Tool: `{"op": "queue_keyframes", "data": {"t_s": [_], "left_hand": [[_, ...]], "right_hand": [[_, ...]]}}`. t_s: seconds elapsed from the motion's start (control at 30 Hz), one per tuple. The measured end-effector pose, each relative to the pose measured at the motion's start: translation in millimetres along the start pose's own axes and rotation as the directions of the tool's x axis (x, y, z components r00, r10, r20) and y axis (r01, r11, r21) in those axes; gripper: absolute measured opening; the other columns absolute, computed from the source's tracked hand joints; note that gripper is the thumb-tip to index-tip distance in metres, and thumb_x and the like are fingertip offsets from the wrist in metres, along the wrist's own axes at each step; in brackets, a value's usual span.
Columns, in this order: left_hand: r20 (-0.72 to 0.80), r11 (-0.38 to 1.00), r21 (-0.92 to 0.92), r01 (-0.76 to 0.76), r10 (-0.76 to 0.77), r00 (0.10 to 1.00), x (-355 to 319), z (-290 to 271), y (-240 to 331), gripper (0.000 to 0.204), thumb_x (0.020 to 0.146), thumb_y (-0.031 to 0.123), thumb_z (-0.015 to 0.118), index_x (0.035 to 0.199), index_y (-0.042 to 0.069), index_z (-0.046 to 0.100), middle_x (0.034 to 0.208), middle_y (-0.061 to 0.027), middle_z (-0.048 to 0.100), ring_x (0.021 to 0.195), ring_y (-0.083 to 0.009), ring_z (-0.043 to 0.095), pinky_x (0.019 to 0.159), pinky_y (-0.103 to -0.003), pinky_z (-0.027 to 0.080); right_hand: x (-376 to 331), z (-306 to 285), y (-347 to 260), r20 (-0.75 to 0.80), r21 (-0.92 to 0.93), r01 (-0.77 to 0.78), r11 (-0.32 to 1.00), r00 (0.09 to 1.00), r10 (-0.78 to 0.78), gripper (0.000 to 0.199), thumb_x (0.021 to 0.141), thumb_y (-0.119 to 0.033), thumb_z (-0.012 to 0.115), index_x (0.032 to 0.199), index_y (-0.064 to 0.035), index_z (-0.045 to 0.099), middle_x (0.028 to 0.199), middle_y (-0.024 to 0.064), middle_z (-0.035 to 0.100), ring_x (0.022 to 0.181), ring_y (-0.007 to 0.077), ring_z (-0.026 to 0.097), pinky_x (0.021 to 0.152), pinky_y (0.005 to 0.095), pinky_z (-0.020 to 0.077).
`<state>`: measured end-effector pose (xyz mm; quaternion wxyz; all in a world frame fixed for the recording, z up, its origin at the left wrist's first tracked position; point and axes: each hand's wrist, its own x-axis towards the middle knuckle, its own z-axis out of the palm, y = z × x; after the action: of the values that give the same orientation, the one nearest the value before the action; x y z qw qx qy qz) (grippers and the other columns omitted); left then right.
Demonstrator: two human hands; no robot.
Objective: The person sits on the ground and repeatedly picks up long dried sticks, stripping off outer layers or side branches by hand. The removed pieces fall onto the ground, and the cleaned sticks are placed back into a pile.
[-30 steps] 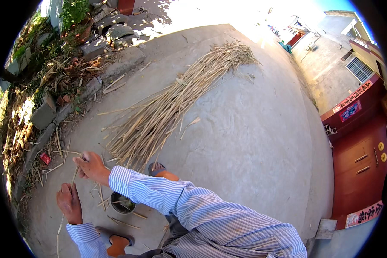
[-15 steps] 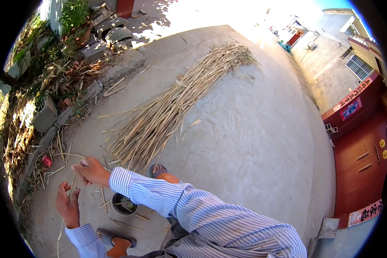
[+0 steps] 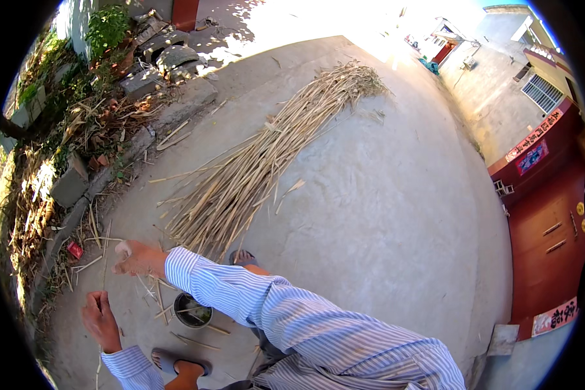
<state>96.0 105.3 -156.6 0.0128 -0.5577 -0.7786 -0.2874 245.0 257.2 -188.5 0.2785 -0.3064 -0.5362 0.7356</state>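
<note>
My left hand [image 3: 100, 320] is closed in a pinch on a thin dry stalk [image 3: 105, 270]. The stalk stands up above the fingers, and a length shows below near my striped cuff. Just above and to the right is my right hand [image 3: 138, 259], its fingers smeared by motion, so whether it grips anything is unclear. A dark round pot [image 3: 192, 314] with greenish bits inside stands on the ground between my feet, right of my hands. Beyond it a large bundle of long dry stalks [image 3: 266, 156] lies spread over the concrete.
Loose short stalk pieces [image 3: 195, 340] lie around the pot. A small red packet [image 3: 75, 249] sits by the left curb, where rubble blocks [image 3: 70, 183], dry leaves and plants line the edge. At right stands a red door [image 3: 546, 247] in a wall.
My right hand has shifted slightly down and right and become blurred. Both hands are a little farther apart, and the left stays pinched on the stalk.
</note>
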Motion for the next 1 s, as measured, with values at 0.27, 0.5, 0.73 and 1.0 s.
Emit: {"op": "queue_keyframes", "data": {"t_s": [0.27, 0.5, 0.73, 1.0], "left_hand": [[0.184, 0.999, -0.04, -0.033, 0.04, 0.982, -13, 2, 8, 0.012, 0.08, 0.007, 0.066, 0.084, 0.004, 0.055, 0.072, -0.0139, 0.06, 0.067, -0.0329, 0.054, 0.062, -0.043, 0.04], [0.124, 0.974, 0.22, -0.056, 0.029, 0.992, -43, -25, -46, 0.013, 0.079, 0.008, 0.065, 0.087, 0.005, 0.056, 0.08, -0.013, 0.061, 0.074, -0.0328, 0.055, 0.07, -0.043, 0.04], [0.069, 0.895, 0.433, -0.11, 0.089, 0.994, -75, -103, -39, 0.015, 0.075, 0.011, 0.07, 0.082, 0.007, 0.057, 0.073, -0.0101, 0.061, 0.07, -0.0291, 0.06, 0.06, -0.04, 0.047], [0.022, 0.862, 0.495, 0.104, -0.132, 0.991, -172, -141, -57, 0.017, 0.079, 0.019, 0.067, 0.081, 0.008, 0.055, 0.071, -0.0085, 0.06, 0.072, -0.0258, 0.062, 0.058, -0.039, 0.049]], "right_hand": [[-12, 14, -5, 0.037, 0.071, -0.082, 0.994, 0.996, 0.08, 0.023, 0.091, -0.022, 0.059, 0.094, 0.0012, 0.059, 0.08, 0.0067, 0.062, 0.065, 0.0135, 0.064, 0.055, 0.0265, 0.0507], [0, -17, -28, -0.209, 0.003, -0.043, 0.999, 0.977, 0.043, 0.024, 0.091, -0.023, 0.059, 0.088, 0.0013, 0.057, 0.072, 0.0091, 0.062, 0.06, 0.0135, 0.063, 0.048, 0.0257, 0.048], [-6, -19, -23, -0.017, -0.022, -0.118, 0.993, 0.993, 0.117, 0.026, 0.09, -0.026, 0.06, 0.098, -0.0015, 0.059, 0.087, 0.0067, 0.065, 0.075, 0.0138, 0.063, 0.065, 0.0259, 0.0483], [-14, -11, -17, 0.082, -0.167, -0.149, 0.975, 0.983, 0.164, 0.03, 0.092, -0.028, 0.062, 0.108, -0.0034, 0.058, 0.094, 0.0064, 0.065, 0.08, 0.0114, 0.062, 0.067, 0.0222, 0.0497]]}}
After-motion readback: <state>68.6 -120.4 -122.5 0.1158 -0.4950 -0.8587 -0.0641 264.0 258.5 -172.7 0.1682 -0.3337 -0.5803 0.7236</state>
